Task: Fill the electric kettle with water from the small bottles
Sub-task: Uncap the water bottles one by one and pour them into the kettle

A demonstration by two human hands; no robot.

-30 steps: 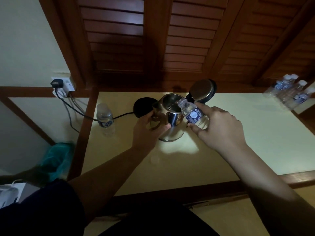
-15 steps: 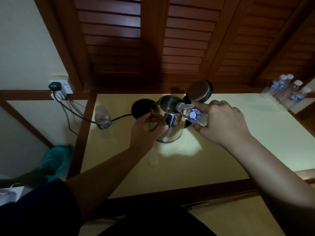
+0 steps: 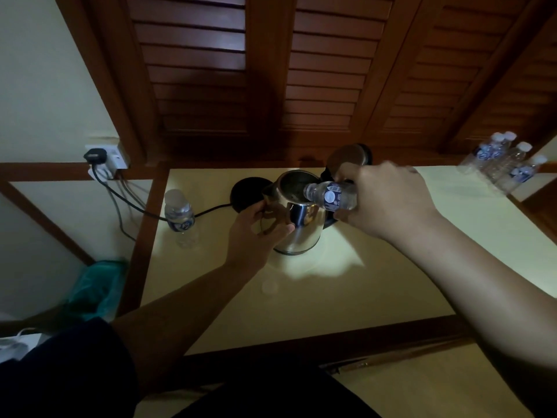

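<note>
A steel electric kettle [image 3: 297,224] stands on the pale yellow table [image 3: 346,297] with its lid [image 3: 349,156] swung up behind it. My right hand [image 3: 388,203] grips a small clear water bottle [image 3: 330,196], laid almost level, its open neck over the kettle's mouth. My left hand [image 3: 256,233] holds the kettle's left side, thumb and fingers curled against the steel wall. A small white bottle cap [image 3: 269,286] lies on the table just in front of the kettle.
The kettle's black base [image 3: 245,193] sits behind it, its cord [image 3: 144,211] running to a wall socket [image 3: 107,158] at left. One capped bottle [image 3: 180,217] stands by the left table edge. Several more bottles [image 3: 503,164] lie at far right. Louvred wooden doors rise behind the table.
My right hand has tipped the bottle from a slant to nearly level and moved its neck further over the kettle's opening. My left hand stays on the kettle.
</note>
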